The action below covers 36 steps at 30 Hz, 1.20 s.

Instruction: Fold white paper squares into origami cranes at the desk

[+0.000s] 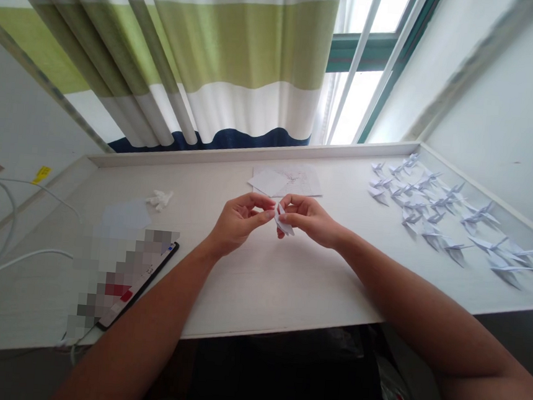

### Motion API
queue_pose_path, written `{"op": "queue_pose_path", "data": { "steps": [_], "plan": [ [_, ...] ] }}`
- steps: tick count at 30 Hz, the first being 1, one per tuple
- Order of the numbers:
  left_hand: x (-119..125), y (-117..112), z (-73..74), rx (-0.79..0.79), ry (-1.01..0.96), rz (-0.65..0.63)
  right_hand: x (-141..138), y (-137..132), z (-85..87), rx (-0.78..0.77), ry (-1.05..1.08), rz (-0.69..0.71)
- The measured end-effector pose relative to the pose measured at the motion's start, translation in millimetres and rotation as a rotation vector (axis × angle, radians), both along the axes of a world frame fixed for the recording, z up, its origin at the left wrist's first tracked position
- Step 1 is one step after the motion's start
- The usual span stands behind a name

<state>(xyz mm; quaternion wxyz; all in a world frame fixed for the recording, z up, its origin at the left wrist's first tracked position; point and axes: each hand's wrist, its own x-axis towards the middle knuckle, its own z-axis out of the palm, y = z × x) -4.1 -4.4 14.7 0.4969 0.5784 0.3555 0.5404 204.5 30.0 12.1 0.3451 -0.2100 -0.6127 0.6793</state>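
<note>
In front of me, my left hand (240, 222) and my right hand (306, 219) meet above the white desk (259, 286). Between their fingertips is a small piece of folded white paper (284, 221), its lower point hanging down. Both hands pinch it at the top, though the fingers hide part of it. Behind the hands lie loose white paper sheets (285, 181). Several folded paper cranes (434, 208) stand in a group at the desk's right side, beyond my right hand.
A crumpled white paper scrap (159, 200) and a pale sheet (125, 217) lie left of my hands. A phone (124, 281), blurred out, sits near the front edge. White cables (9, 258) trail at the left. A raised rim (252, 155) bounds the desk's back, before a striped curtain (242, 55).
</note>
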Motion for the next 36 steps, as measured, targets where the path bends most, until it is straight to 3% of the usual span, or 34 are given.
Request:
{"op": "queue_pose_path", "data": {
  "steps": [6,26,31,36],
  "plan": [
    [-0.8,2.4,-2.6,0.019,0.015,-0.052,1.6,-0.6,0.6,-0.007,0.026,0.030],
    [3.2,3.5,-5.7,0.035,0.018,0.178,0.7,0.7,-1.4,0.058,0.008,-0.056],
    [1.1,3.5,-8.4,0.075,0.115,0.213,-2.6,-0.6,-3.9,0.100,0.013,-0.086],
    [-0.1,1.0,-7.3,0.247,0.322,0.334,-6.7,-0.8,-6.2,0.154,-0.019,-0.178]
  ]
}}
